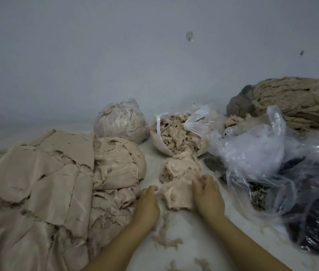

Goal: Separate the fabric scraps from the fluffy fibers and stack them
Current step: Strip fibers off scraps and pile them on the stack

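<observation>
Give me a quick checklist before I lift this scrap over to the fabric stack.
1. Right hand holding the scrap: ok, fingers curl on its right edge.
2. Left hand holding it: cannot tell, fingertips only meet the left edge.
3. Scrap free of fluffy fibers: not ok, fluff clings along its far edge.
4. Fabric stack within reach: ok, just left of the left hand.
5. Open fiber bag clear of the path: ok, it sits behind.

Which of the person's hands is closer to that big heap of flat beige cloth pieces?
Left. The left hand sits right beside the heap of cloth pieces, near its edge. The right hand is farther away, across the small scrap lying between both hands.
</observation>
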`<state>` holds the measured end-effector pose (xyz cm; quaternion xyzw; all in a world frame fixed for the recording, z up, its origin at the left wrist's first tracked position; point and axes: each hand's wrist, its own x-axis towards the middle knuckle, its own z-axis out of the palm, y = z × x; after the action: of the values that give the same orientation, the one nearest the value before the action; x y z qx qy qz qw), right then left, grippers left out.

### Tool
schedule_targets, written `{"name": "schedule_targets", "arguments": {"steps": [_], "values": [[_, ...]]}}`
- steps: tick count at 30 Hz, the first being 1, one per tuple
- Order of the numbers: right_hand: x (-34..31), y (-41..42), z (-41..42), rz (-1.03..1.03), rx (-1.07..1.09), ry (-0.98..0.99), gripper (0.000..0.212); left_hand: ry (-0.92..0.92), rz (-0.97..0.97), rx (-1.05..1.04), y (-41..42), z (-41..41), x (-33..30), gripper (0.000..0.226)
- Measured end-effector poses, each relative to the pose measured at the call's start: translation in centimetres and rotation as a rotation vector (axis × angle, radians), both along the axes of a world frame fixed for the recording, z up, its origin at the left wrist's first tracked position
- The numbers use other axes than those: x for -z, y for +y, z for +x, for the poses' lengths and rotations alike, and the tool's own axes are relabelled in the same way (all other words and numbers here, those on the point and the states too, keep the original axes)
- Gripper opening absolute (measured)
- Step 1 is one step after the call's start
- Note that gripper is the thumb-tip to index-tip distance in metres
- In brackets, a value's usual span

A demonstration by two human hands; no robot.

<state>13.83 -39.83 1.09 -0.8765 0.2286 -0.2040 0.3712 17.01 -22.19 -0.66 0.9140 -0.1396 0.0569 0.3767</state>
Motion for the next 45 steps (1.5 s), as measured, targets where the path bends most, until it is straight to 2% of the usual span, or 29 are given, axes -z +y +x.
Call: {"name": "schedule_targets", "arguments": {"steps": [2,4,7,10,12,13,16,18,19,21,22,24,26,29,32,34,36,37,39,41,42,43,45], "values": [[0.8,1.2,-1.8,-0.158,-0.076,-0.199,0.030,-0.036,0.057,0.035,1.8,-0.5,0.2,0.040],[1.4,3.0,-3.4,-0.173,-0.345,-0.279,0.018,-0.079,0.055,0.086,3.3,-1.1,-0.5,0.042],[1.8,5.0,-4.6,-0.215,-0.794,-0.087,0.024,-0.193,0.109,0.190,5.1,-2.0,-2.3,0.034],[1.3,4.8,-6.1,-0.122,-1.003,-0.013,0.023,-0.233,0.253,0.308,7.3,-2.9,-4.3,0.039],[1.4,3.6,-8.0,0.049,-0.998,0.001,0.021,-0.230,0.384,0.358,9.4,-3.5,-5.0,0.041],[1.4,3.0,-9.0,0.138,-0.975,0.019,0.027,-0.246,0.434,0.364,10.5,-3.8,-5.4,0.041],[0.9,2.6,-9.9,0.230,-0.845,0.069,0.043,-0.441,0.519,0.347,12.8,-5.2,-6.9,0.038],[0.3,3.7,-8.9,0.135,-0.768,0.038,0.037,-0.659,0.605,0.161,13.7,-5.3,-6.9,0.036],[0.1,4.6,-8.2,0.082,-0.756,0.022,0.030,-0.680,0.633,0.000,13.9,-5.2,-7.0,0.043],[0.2,6.5,-7.0,0.046,-0.769,0.030,0.016,-0.558,0.656,-0.248,14.3,-5.0,-7.1,0.054],[0.4,7.4,-6.4,0.063,-0.774,0.046,0.010,-0.473,0.651,-0.295,14.6,-4.8,-6.9,0.046],[0.9,9.1,-5.7,0.153,-0.764,0.074,0.008,-0.320,0.476,-0.284,14.9,-4.3,-6.6,0.021],[1.1,10.6,-5.5,0.325,-0.735,0.079,0.009,-0.290,0.254,-0.249,15.2,-3.9,-6.4,0.013],[0.6,12.2,-5.3,0.568,-0.700,0.053,0.015,-0.304,0.041,-0.164,14.9,-4.0,-6.9,0.014],[-1.0,13.9,-4.6,0.842,-0.656,0.010,0.026,-0.191,-0.389,-0.068,13.4,-4.8,-8.8,0.023],[-2.8,15.1,-3.8,1.050,-0.656,0.023,0.039,-0.164,-0.580,0.009,11.8,-5.8,-10.4,0.026],[-4.6,15.8,-3.2,1.196,-0.745,0.069,0.050,-0.089,-0.640,0.107,9.9,-7.1,-11.0,0.025],[-5.4,16.0,-2.9,1.276,-0.794,0.082,0.049,-0.037,-0.649,0.154,9.0,-7.9,-10.9,0.027],[-6.6,16.0,-2.7,1.387,-0.821,0.069,0.031,0.027,-0.634,0.218,8.2,-9.1,-10.1,0.028],[-6.8,15.6,-2.6,1.318,-0.762,0.001,0.014,0.081,-0.670,0.250,8.6,-9.5,-9.3,0.023],[-6.7,15.2,-2.5,1.274,-0.743,-0.043,0.012,0.114,-0.720,0.265,9.2,-9.6,-9.0,0.020],[-6.6,14.6,-2.5,1.253,-0.727,-0.084,0.011,0.142,-0.771,0.270,9.8,-9.5,-8.6,0.019],[-6.7,13.1,-2.5,1.297,-0.724,-0.166,0.023,0.142,-0.801,0.243,10.8,-9.4,-8.2,0.019]]}}
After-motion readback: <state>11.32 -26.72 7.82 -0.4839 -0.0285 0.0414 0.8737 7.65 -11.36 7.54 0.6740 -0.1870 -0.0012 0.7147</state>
